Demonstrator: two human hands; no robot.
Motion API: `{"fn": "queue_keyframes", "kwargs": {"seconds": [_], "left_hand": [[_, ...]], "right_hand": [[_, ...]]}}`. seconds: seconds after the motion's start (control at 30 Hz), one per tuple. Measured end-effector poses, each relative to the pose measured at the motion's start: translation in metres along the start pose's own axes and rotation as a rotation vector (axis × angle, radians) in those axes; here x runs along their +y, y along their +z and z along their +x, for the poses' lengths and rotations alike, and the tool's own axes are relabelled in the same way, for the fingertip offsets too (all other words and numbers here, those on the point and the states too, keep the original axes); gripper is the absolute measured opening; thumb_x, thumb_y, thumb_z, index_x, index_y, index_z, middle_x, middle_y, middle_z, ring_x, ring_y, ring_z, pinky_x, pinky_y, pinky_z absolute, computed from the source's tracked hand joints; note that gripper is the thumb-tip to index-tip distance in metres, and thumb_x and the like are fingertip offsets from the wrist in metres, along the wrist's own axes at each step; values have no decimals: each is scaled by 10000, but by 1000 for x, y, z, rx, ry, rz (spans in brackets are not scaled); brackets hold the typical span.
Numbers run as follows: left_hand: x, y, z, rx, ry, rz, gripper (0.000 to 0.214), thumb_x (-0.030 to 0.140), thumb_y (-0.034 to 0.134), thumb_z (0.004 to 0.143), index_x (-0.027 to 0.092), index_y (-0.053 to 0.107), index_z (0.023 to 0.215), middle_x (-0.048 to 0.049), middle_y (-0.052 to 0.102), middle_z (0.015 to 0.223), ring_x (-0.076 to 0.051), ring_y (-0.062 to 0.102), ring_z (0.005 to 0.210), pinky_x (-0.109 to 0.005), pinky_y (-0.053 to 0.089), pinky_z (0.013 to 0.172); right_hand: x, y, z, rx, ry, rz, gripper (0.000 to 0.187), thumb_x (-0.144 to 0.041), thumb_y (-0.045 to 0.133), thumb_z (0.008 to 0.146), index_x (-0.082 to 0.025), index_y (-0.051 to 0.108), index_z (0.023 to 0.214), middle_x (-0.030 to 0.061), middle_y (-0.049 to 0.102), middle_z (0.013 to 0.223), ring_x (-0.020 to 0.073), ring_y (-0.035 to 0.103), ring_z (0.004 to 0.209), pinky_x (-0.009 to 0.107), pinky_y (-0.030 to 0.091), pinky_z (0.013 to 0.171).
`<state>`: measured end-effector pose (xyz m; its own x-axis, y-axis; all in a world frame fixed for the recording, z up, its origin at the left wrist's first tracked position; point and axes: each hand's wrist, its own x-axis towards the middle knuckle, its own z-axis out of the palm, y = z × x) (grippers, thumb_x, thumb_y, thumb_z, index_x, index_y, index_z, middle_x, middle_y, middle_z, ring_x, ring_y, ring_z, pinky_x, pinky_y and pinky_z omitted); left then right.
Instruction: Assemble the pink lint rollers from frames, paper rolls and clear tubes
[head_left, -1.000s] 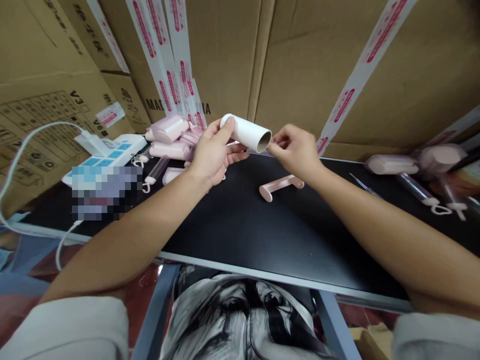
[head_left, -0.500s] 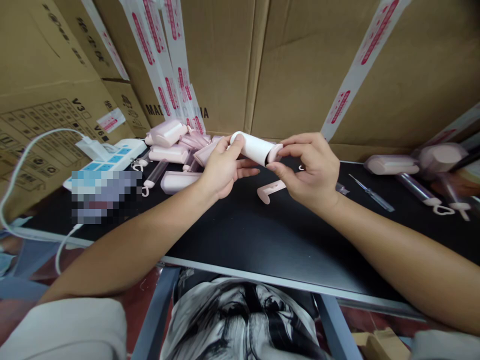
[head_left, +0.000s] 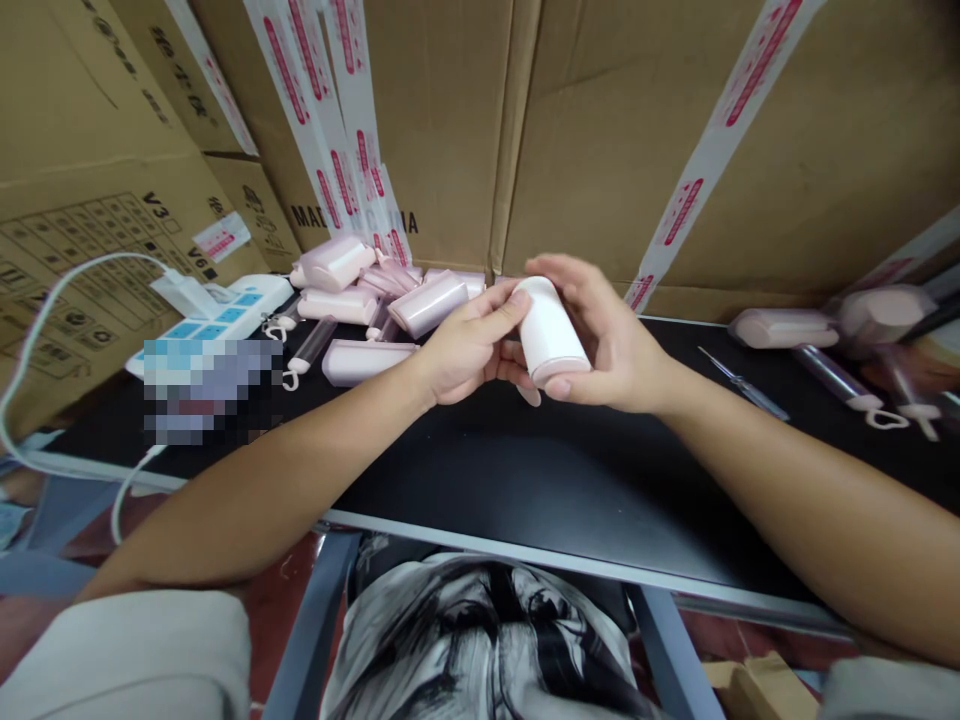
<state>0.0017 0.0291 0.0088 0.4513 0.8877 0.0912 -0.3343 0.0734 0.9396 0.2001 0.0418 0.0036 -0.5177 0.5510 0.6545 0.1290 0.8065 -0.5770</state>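
Between my two hands, above the black table, is a white rounded cylinder [head_left: 551, 330] with a pale pink cap on its lower end. My left hand [head_left: 480, 345] grips its upper left side, thumb on top and fingers curled beneath. My right hand [head_left: 607, 345] wraps its right side, the thumb pressed at the capped end. Just under the cylinder peeks a pale pink part [head_left: 529, 396], mostly hidden by my hands. What kind of device the cylinder belongs to does not show.
Several pink wrapped pieces [head_left: 431, 302] are piled at the back left, beside a white power strip [head_left: 255, 292]. A screwdriver [head_left: 742, 383] and more pink pieces [head_left: 784, 329] lie at the right. Cardboard boxes [head_left: 600, 130] wall off the table [head_left: 480, 480] behind.
The cap has gone from tilted with a dark gap to seated flush on the cylinder. The cylinder has turned more upright, cap end down, and my right hand now wraps its side.
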Motion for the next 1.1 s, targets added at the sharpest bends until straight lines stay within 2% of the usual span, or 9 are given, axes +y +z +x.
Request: {"fn": "queue_keyframes", "kwargs": {"seconds": [0.07,0.17,0.33,0.43,0.57,0.67,0.77,0.83,1.1], "left_hand": [[-2,2,0,4,1,70,461,537,637,990,293,529,1366,-19,714,955,-159,725,684,-268,613,571],[-9,1,4,111,43,324,587,625,485,1033,279,409,1501,-66,733,1041,-172,726,674,-295,600,574],[-31,-5,19,170,135,1128,458,509,577,997,152,675,1268,-131,772,1149,-267,751,1014,-372,587,886],[-37,-6,25,122,41,1307,464,552,674,908,167,751,1156,-106,812,1022,-282,759,964,-360,572,846],[-37,-9,26,-2,-116,1212,409,567,681,883,178,759,784,-92,770,716,-219,687,584,-319,508,567],[-35,-11,22,92,-62,1081,239,401,652,894,194,665,775,-59,720,664,-166,569,419,-290,421,449],[-33,-8,16,187,169,1005,22,209,606,843,214,587,851,-12,688,705,-154,598,525,-264,431,518],[-32,-3,12,156,249,961,62,154,559,821,215,559,832,6,646,695,-156,608,604,-264,448,579],[-32,19,3,204,167,618,171,114,601,769,211,555,902,13,642,734,-144,603,541,-246,438,479]], "right_hand": [[-4,-3,2,-4,30,5,914,-629,913,659,-311,554,1438,112,564,1458,369,540,1376,557,500,1093],[-10,-10,4,165,66,7,759,-584,928,644,-291,656,1290,100,610,1360,354,570,1298,527,502,1072],[-17,-24,-3,376,323,426,427,-518,786,782,-235,722,1096,41,678,1002,215,640,869,385,582,797],[-23,-25,-24,378,545,588,354,-548,703,849,-232,725,1008,66,721,1039,233,684,865,392,616,718],[-30,-21,-54,311,716,758,454,-650,618,896,-237,727,1050,94,770,1094,291,755,944,452,656,758],[-34,-16,-62,245,776,934,581,-758,531,894,-235,725,1059,100,794,1069,317,783,895,484,662,736],[-35,-11,-60,230,778,1039,644,-815,507,877,-230,721,1040,114,805,1078,330,793,852,495,664,710],[-33,-8,-59,240,763,1087,671,-834,512,861,-223,720,1046,126,806,1088,335,794,838,488,663,685],[-28,-7,-62,167,772,1189,708,-867,487,836,-246,703,1097,101,816,1010,321,790,790,394,601,530]]}}
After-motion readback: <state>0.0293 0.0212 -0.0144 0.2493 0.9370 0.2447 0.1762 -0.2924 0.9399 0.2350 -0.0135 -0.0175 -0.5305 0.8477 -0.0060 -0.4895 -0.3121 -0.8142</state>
